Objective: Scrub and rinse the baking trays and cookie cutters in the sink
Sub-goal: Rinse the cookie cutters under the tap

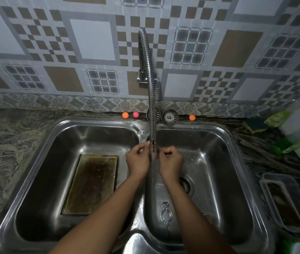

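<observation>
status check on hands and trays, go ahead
Left hand and right hand curled under the faucet stream, grip unclear. Dirty baking tray flat in left basin, cookie cutter in right basin, both untouched. Nothing blocking.

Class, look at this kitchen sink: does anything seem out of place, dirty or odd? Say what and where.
Two round metal sink strainers sit on the ledge behind the steel double sink, not in the drains. Three small orange and pink balls lie beside them. The rectangular baking tray in the left basin is stained brown.
</observation>
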